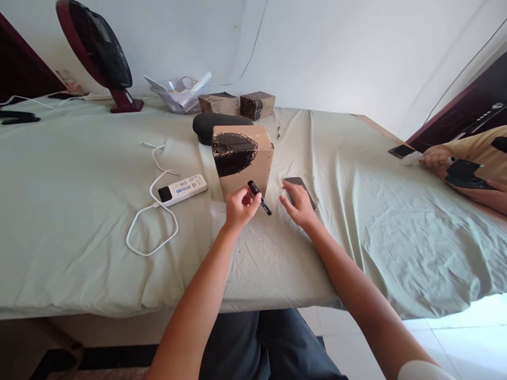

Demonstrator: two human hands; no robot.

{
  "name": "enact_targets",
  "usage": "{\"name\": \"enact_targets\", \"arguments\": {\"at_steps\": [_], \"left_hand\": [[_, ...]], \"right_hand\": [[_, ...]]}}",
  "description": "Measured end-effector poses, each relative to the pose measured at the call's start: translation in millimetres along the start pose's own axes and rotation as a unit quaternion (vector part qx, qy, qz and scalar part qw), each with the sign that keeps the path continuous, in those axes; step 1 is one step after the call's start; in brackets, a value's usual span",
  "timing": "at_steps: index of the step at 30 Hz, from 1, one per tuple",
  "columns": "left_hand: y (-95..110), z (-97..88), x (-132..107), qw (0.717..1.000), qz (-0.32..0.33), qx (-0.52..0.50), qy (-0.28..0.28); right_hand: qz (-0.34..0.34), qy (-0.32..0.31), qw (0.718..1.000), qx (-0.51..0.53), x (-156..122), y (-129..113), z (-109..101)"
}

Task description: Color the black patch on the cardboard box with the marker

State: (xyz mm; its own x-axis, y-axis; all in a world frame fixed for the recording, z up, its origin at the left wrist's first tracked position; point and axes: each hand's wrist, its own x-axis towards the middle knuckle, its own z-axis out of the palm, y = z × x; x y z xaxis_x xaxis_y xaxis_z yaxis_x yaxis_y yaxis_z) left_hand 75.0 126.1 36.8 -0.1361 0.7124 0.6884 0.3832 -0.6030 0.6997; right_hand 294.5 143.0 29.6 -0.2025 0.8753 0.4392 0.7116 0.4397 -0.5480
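My left hand (241, 207) pinches a black marker pen (260, 198) in front of a cardboard box (249, 177). The box stands upright, with a large black scribbled patch over its upper left corner and top edge. To the right of the box, my right hand (299, 205) is open with fingers spread, over or against a dark smartphone (304, 190) that lies flat on the cloth. Part of the phone is hidden beneath that hand, and I cannot tell whether they touch.
Behind the box lies a black case (204, 129), with two smaller scribbled boxes (257, 105) further back. A white power strip (182, 190) with a looped cable is at left, near a fan (125, 100) and plastic basket (174, 100). Another person's hands (435, 157) hold things at right.
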Motion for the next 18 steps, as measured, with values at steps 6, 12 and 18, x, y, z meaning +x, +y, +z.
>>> {"name": "enact_targets", "arguments": {"at_steps": [6,12,18], "left_hand": [[0,-3.2,1,0.996,0.003,-0.033,-0.088],[-2,-8.6,3,0.989,0.024,-0.043,-0.141],[-48,-34.1,18,0.967,-0.016,0.021,0.253]], "right_hand": [[-0.054,-0.121,0.974,0.185,-17,-36,27],[-0.022,-0.105,0.975,0.194,-19,-30,27],[0.034,-0.029,0.973,0.226,-18,-31,22]]}}
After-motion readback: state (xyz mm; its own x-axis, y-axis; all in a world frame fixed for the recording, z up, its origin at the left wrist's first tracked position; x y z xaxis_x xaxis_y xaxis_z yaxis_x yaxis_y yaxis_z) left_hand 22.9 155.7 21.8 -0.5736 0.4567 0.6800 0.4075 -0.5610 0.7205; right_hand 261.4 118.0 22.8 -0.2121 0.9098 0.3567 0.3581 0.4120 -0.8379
